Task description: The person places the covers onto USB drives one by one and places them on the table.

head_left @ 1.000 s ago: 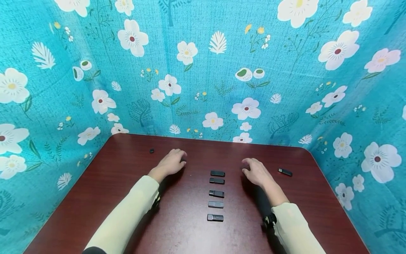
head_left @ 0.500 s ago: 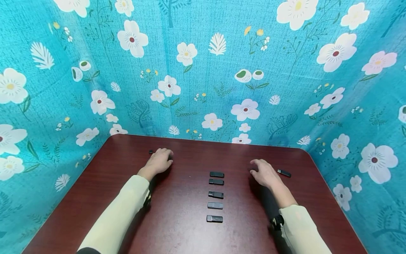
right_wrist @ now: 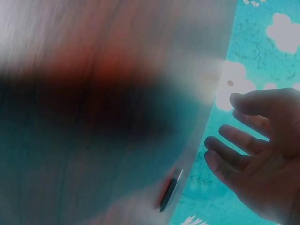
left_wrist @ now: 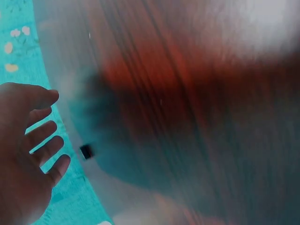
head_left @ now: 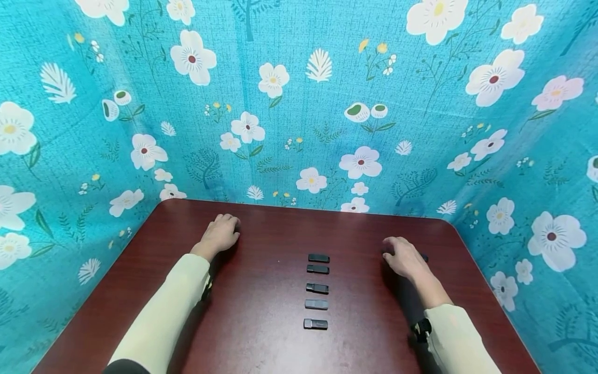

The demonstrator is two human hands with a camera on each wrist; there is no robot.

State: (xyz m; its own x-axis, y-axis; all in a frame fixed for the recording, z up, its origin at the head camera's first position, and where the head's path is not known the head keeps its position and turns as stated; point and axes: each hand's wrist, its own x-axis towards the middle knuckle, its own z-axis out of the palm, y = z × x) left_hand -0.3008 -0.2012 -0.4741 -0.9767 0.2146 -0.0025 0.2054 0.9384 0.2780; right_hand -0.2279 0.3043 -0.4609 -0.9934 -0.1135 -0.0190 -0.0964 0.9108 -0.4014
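My left hand [head_left: 218, 235] hovers over the far left of the table with its fingers loosely bent and nothing in them. A small black square piece [left_wrist: 86, 151], perhaps a cap or tiny USB drive, lies below it in the left wrist view; the hand hides it in the head view. On the far right, my right hand [head_left: 407, 258] holds nothing, fingers relaxed and apart. A black USB stick with a metal plug [right_wrist: 169, 191] lies just beyond that hand, mostly covered by it in the head view.
Several USB sticks lie in a column at mid-table, from a black one [head_left: 318, 258] at the far end, past a grey one [head_left: 316, 304], to a dark one [head_left: 315, 324] nearest me. A flowered blue curtain [head_left: 280, 130] surrounds the dark red table [head_left: 261, 311].
My hands have moved apart: the left went leftward over the small black piece, the right went rightward towards the lone USB stick. The column of sticks lies as before.
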